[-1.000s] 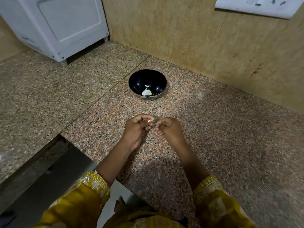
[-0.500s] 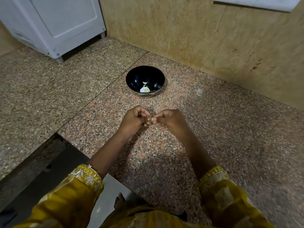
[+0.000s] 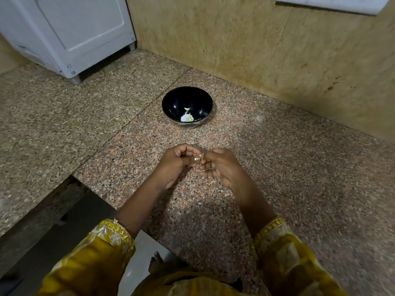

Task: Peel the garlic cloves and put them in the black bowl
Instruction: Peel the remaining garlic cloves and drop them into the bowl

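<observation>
Garlic clove (image 3: pixel 196 159) is pinched between curled left hand (image 3: pixel 175 162) and right hand (image 3: pixel 221 165). Black bowl (image 3: pixel 171 103) is set beyond on granite counter (image 3: pixel 277 167).

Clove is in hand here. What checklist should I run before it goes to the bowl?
1. Grip on the garlic clove: left hand and right hand both pinch it, ok.
2. Clove fully peeled: cannot tell.
3. The black bowl stands upright on the countertop: ok.
4. Room in bowl: only a few pale pieces at the bottom, ok.
5. Countertop between hands and bowl bare: ok.
</observation>
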